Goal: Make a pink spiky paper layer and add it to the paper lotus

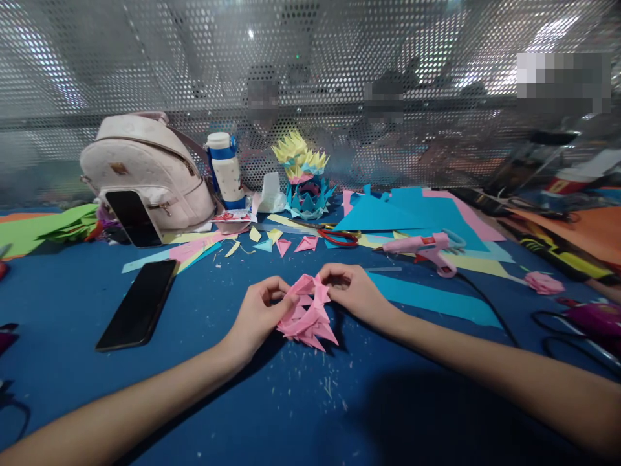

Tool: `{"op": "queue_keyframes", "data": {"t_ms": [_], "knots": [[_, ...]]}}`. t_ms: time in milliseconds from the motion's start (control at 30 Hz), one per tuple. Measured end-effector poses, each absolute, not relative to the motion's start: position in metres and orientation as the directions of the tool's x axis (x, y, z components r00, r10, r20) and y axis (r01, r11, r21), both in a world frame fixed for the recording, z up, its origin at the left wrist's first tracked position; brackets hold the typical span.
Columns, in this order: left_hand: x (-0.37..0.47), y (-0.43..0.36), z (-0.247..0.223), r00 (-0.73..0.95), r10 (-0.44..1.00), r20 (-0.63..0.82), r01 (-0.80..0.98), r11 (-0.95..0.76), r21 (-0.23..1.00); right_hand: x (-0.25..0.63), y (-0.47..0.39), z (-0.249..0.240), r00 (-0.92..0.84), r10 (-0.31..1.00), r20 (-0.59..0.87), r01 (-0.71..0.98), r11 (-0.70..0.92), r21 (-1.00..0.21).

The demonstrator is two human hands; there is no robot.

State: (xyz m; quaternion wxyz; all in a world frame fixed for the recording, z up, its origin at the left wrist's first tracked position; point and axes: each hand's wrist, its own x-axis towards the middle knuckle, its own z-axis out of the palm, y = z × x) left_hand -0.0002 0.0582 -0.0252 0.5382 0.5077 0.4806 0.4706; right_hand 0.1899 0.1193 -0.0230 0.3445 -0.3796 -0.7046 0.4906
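Both hands meet over the middle of the blue desk (pixel 145 388), pinching a pink folded-paper piece (pixel 308 314) that sits low, just above or touching the surface. The left hand (pixel 257 314) nips its left edge between thumb and fingertips; the right hand (pixel 352 291) pinches the top right corner the same way, fingers curled in.

The piece looks like many small pointed paper units slotted together, so it is probably very light and fairly springy, stiff along the creases but easy to crush or pull apart (nothing shows whether the units are glued). A gentle fingertip hold on the folded edges, supported from both sides, seems the safest grip; squeezing the spiky tips would likely bend them.

Loose triangular units (pixel 286 244) lie further back, near red-handled scissors (pixel 337 236) and a pink glue gun (pixel 427 249). A black phone (pixel 138 304) lies well to the left.
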Motion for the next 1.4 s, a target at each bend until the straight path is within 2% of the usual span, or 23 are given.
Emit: {"op": "queue_keyframes", "data": {"t_ms": [333, 633, 1067, 1400], "knots": [[0.0, 0.06, -0.028, 0.092, 0.995, -0.031, 0.004, 0.031, 1.0, 0.189, 0.117, -0.022, -0.472, 0.874, 0.117, 0.19, 0.231, -0.954], [0.001, 0.061, -0.036, 0.106, 0.993, 0.048, 0.037, -0.052, 0.998, 0.188, 0.117, -0.025, -0.461, 0.88, 0.11, 0.19, 0.219, -0.957], [0.003, 0.059, -0.028, 0.106, 0.994, 0.017, 0.067, -0.024, 0.997, 0.188, 0.114, -0.019, -0.492, 0.862, 0.127, 0.207, 0.257, -0.944], [0.004, 0.056, -0.028, 0.154, 0.988, 0.02, 0.06, -0.029, 0.998, 0.19, 0.11, -0.011, -0.479, 0.802, 0.357, 0.216, 0.502, -0.837]]}}
